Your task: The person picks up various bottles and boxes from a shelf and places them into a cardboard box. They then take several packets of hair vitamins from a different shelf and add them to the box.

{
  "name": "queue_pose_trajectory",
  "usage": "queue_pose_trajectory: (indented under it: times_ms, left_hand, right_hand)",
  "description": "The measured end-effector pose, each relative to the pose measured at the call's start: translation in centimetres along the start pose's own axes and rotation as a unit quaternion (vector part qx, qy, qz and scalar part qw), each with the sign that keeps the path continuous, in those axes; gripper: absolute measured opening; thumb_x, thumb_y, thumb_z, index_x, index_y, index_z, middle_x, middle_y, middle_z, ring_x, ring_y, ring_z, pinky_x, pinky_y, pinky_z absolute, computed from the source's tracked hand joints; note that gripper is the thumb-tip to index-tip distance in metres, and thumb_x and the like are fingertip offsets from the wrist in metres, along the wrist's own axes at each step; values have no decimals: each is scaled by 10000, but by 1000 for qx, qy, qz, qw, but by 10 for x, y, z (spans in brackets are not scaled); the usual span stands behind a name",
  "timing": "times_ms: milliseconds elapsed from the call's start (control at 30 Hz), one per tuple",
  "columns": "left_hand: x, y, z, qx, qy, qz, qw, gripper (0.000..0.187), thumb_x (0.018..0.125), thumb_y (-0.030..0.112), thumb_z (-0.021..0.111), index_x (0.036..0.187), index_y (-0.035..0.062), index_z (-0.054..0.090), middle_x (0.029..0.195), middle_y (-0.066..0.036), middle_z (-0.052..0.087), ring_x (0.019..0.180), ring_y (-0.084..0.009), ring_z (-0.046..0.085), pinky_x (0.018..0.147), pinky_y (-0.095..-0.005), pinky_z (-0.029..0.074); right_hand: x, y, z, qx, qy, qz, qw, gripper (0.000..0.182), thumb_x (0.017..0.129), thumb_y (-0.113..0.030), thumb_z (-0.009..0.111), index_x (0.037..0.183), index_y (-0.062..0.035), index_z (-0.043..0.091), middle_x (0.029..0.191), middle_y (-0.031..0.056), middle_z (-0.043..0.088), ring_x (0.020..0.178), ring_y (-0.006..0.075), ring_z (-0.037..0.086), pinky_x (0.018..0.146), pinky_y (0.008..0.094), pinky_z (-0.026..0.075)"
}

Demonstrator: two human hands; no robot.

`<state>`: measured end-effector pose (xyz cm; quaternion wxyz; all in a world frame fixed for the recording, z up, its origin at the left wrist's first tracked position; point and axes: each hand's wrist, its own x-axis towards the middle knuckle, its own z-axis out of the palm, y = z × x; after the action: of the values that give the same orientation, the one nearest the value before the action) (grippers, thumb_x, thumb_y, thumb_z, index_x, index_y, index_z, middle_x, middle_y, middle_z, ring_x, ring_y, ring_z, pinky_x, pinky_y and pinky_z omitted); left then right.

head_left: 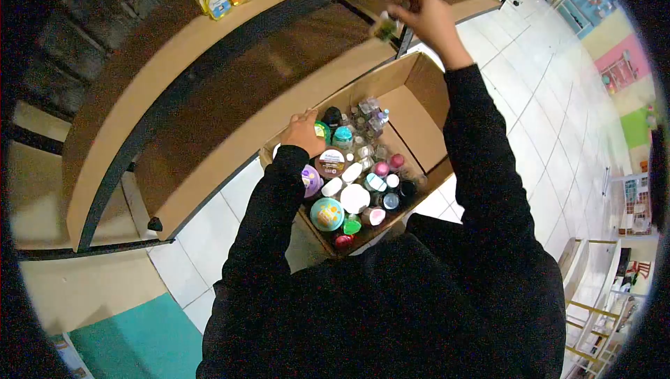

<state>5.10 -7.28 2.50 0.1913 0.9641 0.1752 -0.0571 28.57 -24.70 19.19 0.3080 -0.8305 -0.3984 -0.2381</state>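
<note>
My right hand (431, 21) is raised above the far end of the box, beside the shelf post. Its fingers pinch a small bottle (384, 28) with a light cap; motion blurs it. My left hand (304, 135) lies over the near-shelf rim of an open cardboard box (417, 117), fingers bent over the edge, beside a green-lidded container (322, 131). Inside the box crowd several jars and bottles, among them a brown-lidded jar (331, 162), a purple tub (311, 181), a turquoise-lidded jar (326, 214) and a white round lid (355, 199).
A curved wooden shelf unit (132, 103) with a black metal frame runs along the left. Pump bottles of yellow liquid (218, 6) stand on its upper board. White floor tiles (541, 86) extend to the right, and a teal panel (132, 337) is at lower left.
</note>
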Motion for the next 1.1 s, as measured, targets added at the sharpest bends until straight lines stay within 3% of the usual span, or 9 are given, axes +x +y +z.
queue_pose_trajectory:
  times_ms: [33, 167, 300, 400, 500, 533, 633, 867, 1100]
  left_hand:
    - [0, 0, 0, -2, 2, 0, 1000, 705, 677, 193, 580, 1339, 17, 414, 1380, -142, 443, 1260, -331, 395, 1063, -367, 337]
    - [0, 0, 2, 15, 6, 0, 1000, 720, 697, 221, 577, 1370, 60, 378, 1298, -211, 493, 1233, -343, 435, 1016, -406, 393]
    - [7, -11, 16, 19, 25, 18, 999, 714, 705, 236, 575, 1372, 64, 385, 1384, -149, 436, 1274, -335, 394, 1066, -389, 336]
    - [7, -13, 21, 17, 43, 22, 999, 699, 702, 216, 577, 1354, 40, 401, 1372, -170, 444, 1280, -341, 385, 1082, -388, 312]
    - [13, -23, 32, 9, 64, 49, 997, 693, 691, 193, 587, 1337, 15, 411, 1361, -184, 451, 1279, -344, 382, 1092, -385, 294]
    - [16, -23, 32, 5, 65, 49, 997, 694, 688, 189, 591, 1335, 12, 414, 1360, -188, 450, 1278, -345, 383, 1095, -384, 288]
    - [14, -23, 31, -2, 61, 46, 997, 695, 683, 185, 601, 1330, 9, 418, 1360, -191, 449, 1275, -345, 385, 1099, -382, 278]
    - [11, -15, 20, 7, 23, 15, 1000, 722, 676, 202, 608, 1351, 39, 407, 1404, -138, 413, 1305, -330, 350, 1094, -375, 299]
    - [14, -21, 26, -16, 26, 16, 999, 718, 673, 198, 603, 1348, 41, 415, 1418, -122, 404, 1304, -330, 353, 1074, -380, 329]
  right_hand:
    - [-20, 18, 11, -12, -46, 20, 999, 341, 760, -341, 708, 926, -53, 632, 835, 163, 669, 790, 358, 647, 699, 435, 514]
    - [-100, 54, 58, -21, -225, 141, 964, 307, 717, -289, 741, 896, -53, 658, 854, 176, 665, 811, 354, 645, 732, 433, 519]
    - [-177, 82, 120, -66, -287, 208, 933, 206, 688, -186, 727, 847, -64, 680, 845, 184, 660, 830, 347, 642, 730, 422, 524]
    - [-221, 90, 144, -106, -258, 208, 938, 314, 640, -258, 782, 807, -25, 652, 813, 160, 666, 770, 322, 646, 700, 410, 516]
    - [-253, 117, 178, -139, -305, 201, 921, 311, 641, -259, 779, 822, -37, 659, 838, 161, 667, 798, 332, 641, 714, 409, 516]
    - [-262, 114, 183, -155, -261, 224, 926, 299, 659, -252, 762, 833, -31, 660, 844, 163, 667, 808, 339, 639, 719, 408, 515]
    - [-263, 111, 187, -156, -311, 206, 915, 294, 677, -254, 747, 849, -30, 665, 852, 169, 667, 809, 347, 639, 720, 411, 515]
    - [-256, 108, 198, -117, -340, 265, 895, 358, 684, -284, 748, 918, -23, 677, 905, 175, 672, 826, 330, 645, 729, 408, 515]
    - [-251, 106, 180, -49, -320, 293, 899, 368, 695, -239, 724, 984, -23, 652, 902, 168, 671, 837, 323, 643, 741, 399, 511]
